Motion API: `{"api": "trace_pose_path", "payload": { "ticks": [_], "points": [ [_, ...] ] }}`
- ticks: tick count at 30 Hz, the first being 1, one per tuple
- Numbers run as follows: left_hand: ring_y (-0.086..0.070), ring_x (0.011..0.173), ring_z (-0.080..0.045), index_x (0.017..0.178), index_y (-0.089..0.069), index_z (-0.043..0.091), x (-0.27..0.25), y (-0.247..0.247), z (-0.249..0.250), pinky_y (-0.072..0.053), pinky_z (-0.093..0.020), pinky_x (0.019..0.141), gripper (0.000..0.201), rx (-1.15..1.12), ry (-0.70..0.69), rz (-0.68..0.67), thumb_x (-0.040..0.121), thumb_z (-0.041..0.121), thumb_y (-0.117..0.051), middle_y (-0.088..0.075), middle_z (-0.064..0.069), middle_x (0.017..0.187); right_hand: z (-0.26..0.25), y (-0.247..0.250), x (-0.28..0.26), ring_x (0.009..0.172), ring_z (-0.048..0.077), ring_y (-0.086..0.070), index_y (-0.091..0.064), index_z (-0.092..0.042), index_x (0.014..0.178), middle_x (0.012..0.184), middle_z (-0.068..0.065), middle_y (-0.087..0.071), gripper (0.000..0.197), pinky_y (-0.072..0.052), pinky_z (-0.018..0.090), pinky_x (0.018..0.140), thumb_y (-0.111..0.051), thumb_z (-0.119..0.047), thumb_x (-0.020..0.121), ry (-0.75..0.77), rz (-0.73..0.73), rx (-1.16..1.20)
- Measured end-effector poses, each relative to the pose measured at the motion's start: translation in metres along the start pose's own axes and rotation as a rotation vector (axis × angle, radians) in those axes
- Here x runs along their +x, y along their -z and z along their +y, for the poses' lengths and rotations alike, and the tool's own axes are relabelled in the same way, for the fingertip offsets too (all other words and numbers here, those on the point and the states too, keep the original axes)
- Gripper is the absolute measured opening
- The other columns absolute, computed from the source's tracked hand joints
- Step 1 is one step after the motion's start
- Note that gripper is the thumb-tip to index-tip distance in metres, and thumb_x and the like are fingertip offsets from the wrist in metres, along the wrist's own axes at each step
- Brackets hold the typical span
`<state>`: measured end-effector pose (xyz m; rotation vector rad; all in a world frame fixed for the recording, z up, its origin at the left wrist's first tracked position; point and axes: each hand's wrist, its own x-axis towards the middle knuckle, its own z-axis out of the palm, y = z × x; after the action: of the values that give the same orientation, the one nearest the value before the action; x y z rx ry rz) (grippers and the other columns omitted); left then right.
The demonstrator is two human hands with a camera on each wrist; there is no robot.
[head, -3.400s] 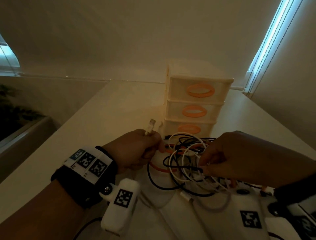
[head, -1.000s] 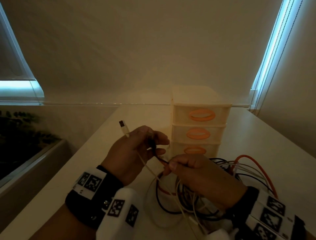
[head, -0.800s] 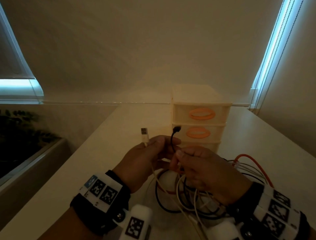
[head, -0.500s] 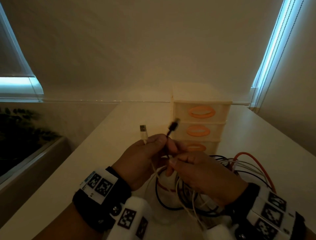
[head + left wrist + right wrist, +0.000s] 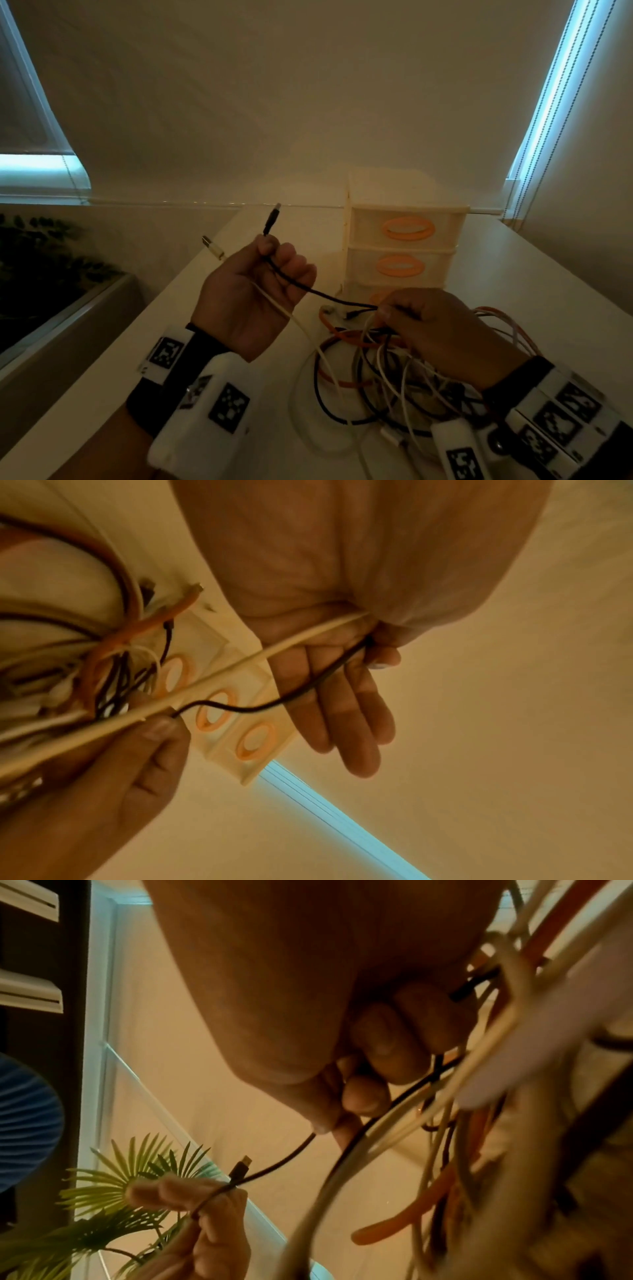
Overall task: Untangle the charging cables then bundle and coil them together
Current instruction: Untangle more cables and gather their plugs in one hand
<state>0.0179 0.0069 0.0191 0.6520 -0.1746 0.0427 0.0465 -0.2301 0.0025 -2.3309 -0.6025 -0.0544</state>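
Observation:
My left hand [image 5: 274, 263] is raised over the table and grips two cable ends. The black cable [image 5: 308, 289] has its plug [image 5: 272, 219] sticking up above the fist. The white cable [image 5: 284, 310] has its USB plug [image 5: 212, 246] pointing left. The black cable runs across to my right hand [image 5: 385, 311], which pinches it just above the tangle [image 5: 376, 377] of black, white and orange cables on the table. In the left wrist view the white cable [image 5: 240, 666] and black cable [image 5: 274, 704] cross my palm. The right wrist view shows my fingers [image 5: 366, 1093] on the black cable [image 5: 284, 1161].
A small three-drawer unit [image 5: 404, 246] with orange handles stands just behind the tangle. An orange cable [image 5: 342, 339] loops through the pile. The table edge [image 5: 164, 294] runs along the left, with a plant [image 5: 41, 260] beyond it. A wall rises behind.
My left hand has risen and turned, lifting the black plug higher. My right hand has slid down the black cable toward the tangle, so a length now stretches between the hands.

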Motion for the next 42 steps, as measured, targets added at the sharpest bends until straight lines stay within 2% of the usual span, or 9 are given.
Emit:
{"api": "trace_pose_path", "payload": {
  "ticks": [4,8,13,18,22,26,30,35,42],
  "points": [
    [-0.064,0.059,-0.019,0.089,-0.052,0.012,-0.001,0.006,0.005,-0.057,-0.035,0.066,0.011,-0.146,0.234,-0.291,0.098,0.014,-0.046,-0.063,-0.007,0.076,0.000,0.006,-0.001,0.064,-0.002,-0.061,-0.071,-0.028,0.079,0.074,-0.015,-0.069,0.024,-0.044,0.011,0.056,-0.056,-0.033,0.098,-0.027,-0.006,0.015],
    [-0.072,0.070,-0.034,0.080,-0.055,0.011,-0.014,0.002,-0.020,-0.057,-0.030,0.057,0.023,0.270,0.403,-0.345,0.098,0.023,-0.047,-0.071,-0.017,0.077,-0.003,0.004,0.000,0.069,0.010,-0.056,-0.064,-0.019,0.079,0.072,-0.002,-0.062,0.025,-0.042,0.022,0.061,-0.054,-0.032,0.097,0.049,0.194,-0.074],
    [-0.043,0.127,-0.057,0.078,-0.054,0.008,-0.018,-0.004,-0.041,-0.051,-0.056,0.097,0.023,0.248,0.508,-0.302,0.096,0.023,-0.055,-0.038,-0.038,0.125,-0.019,0.001,-0.006,0.068,0.006,-0.061,-0.069,-0.021,0.080,0.067,-0.009,-0.065,0.016,-0.043,0.012,0.058,-0.063,-0.026,0.094,0.208,0.438,0.070],
    [-0.068,0.097,-0.035,0.079,-0.050,0.009,-0.010,-0.006,-0.039,-0.054,-0.050,0.089,0.024,0.029,0.354,-0.251,0.097,0.023,-0.045,-0.065,-0.021,0.102,-0.023,-0.007,-0.012,0.079,-0.001,-0.065,-0.076,-0.020,0.092,0.082,-0.015,-0.069,0.009,-0.049,0.009,0.067,-0.068,-0.023,0.089,0.410,0.400,0.109],
    [-0.060,0.123,-0.037,0.079,-0.049,0.011,-0.009,-0.011,-0.036,-0.043,-0.055,0.107,0.029,-0.003,0.304,-0.180,0.102,0.025,-0.038,-0.058,-0.028,0.133,-0.020,-0.011,-0.013,0.079,0.000,-0.066,-0.076,-0.023,0.095,0.082,-0.018,-0.069,0.012,-0.052,0.018,0.068,-0.066,-0.017,0.094,0.463,0.130,0.101],
    [-0.073,0.088,-0.028,0.069,-0.054,0.010,-0.008,-0.014,-0.032,-0.062,-0.040,0.073,0.040,-0.069,0.222,-0.050,0.103,0.022,-0.036,-0.072,-0.016,0.097,-0.015,-0.005,-0.014,0.075,0.007,-0.063,-0.067,-0.035,0.080,0.078,-0.011,-0.065,0.017,-0.050,0.020,0.065,-0.061,-0.029,0.096,0.372,-0.008,-0.029],
    [-0.047,0.052,-0.013,0.071,-0.053,0.015,-0.004,-0.010,-0.023,-0.047,-0.026,0.053,0.039,-0.078,0.184,-0.006,0.103,0.020,-0.033,-0.049,0.001,0.068,-0.005,-0.001,-0.012,0.065,0.004,-0.061,-0.065,-0.039,0.079,0.073,-0.012,-0.064,0.022,-0.048,0.020,0.059,-0.055,-0.032,0.099,0.239,0.060,0.000],
    [-0.036,0.047,-0.008,0.073,-0.051,0.016,-0.001,-0.005,-0.019,-0.039,-0.022,0.048,0.031,-0.103,0.162,-0.029,0.099,0.019,-0.035,-0.042,0.004,0.065,-0.010,-0.004,-0.015,0.088,0.008,-0.064,-0.069,-0.033,0.085,0.083,-0.010,-0.067,0.017,-0.052,0.029,0.075,-0.057,-0.036,0.097,0.261,-0.037,-0.033],
    [-0.034,0.046,-0.006,0.072,-0.051,0.017,0.004,0.007,0.000,-0.035,-0.020,0.046,0.027,-0.136,0.110,-0.022,0.096,0.017,-0.038,-0.038,0.008,0.062,-0.007,0.021,-0.020,0.068,0.023,-0.059,-0.067,-0.031,0.081,0.076,-0.011,-0.063,0.026,-0.044,0.027,0.057,-0.050,-0.034,0.100,0.070,-0.248,-0.051]
  ]
}}
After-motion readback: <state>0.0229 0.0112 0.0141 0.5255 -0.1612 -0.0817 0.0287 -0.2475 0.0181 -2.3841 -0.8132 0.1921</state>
